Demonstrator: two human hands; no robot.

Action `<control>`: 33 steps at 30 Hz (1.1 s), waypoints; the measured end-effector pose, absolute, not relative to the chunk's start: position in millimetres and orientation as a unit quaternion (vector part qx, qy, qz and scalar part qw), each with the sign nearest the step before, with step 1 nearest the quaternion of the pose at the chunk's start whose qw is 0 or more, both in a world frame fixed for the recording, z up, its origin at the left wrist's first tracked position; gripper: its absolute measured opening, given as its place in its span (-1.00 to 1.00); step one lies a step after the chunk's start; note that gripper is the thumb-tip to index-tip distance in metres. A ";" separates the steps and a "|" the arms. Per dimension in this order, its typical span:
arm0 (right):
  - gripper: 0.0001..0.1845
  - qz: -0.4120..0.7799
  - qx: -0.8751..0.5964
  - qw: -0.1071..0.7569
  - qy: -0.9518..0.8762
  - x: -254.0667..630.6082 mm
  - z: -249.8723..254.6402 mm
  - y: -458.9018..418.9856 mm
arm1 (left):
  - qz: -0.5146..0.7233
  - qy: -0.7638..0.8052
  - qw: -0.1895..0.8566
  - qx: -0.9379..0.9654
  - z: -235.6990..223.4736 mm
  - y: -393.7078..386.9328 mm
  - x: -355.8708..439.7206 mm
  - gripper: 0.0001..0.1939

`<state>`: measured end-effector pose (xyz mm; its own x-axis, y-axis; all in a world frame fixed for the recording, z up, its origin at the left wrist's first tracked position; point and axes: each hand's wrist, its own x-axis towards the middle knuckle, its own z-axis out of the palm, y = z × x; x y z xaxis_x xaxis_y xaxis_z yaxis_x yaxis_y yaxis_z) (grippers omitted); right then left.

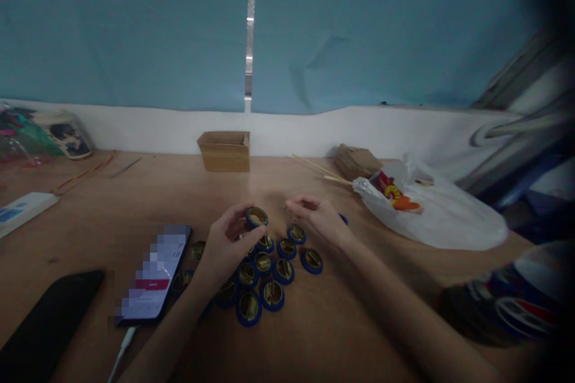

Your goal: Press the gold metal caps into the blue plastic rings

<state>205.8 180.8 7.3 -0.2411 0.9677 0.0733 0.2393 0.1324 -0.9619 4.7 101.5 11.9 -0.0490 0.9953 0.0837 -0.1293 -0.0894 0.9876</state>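
Between the thumb and fingers of my left hand [224, 245] is a round button badge [257, 217] with a dark blue rim, its hollow gold-coloured back turned toward me. My right hand [314, 216] hovers just to the right, thumb and fingertips pinched together. A tiny light speck shows at those fingertips, too small to name. Beneath and between both hands lie several similar badges [272, 294], backs up, many with a pin bar across the middle. My left forearm partly hides some of them, and another blue-rimmed piece [344, 219] peeks out behind my right wrist.
To the left lie a lit phone [155, 278] with a white cable [121, 350], a black flat object [51, 317] and a white power strip [27, 212]. A small open cardboard box [227, 155] stands at the back. Rightward are a plastic bag [453, 215] and a Pepsi bottle [507, 305].
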 end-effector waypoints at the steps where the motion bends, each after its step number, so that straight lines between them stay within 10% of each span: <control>1: -0.66 0.468 -0.473 0.409 -0.625 209.6 8.6 176.2 | 0.549 0.447 0.510 0.489 12.4 99.0 6.2 -0.53; 33: -0.77 0.807 -0.253 0.353 -0.400 199.6 8.5 120.1 | 0.511 0.427 0.323 0.673 -6.0 84.6 17.9 -0.65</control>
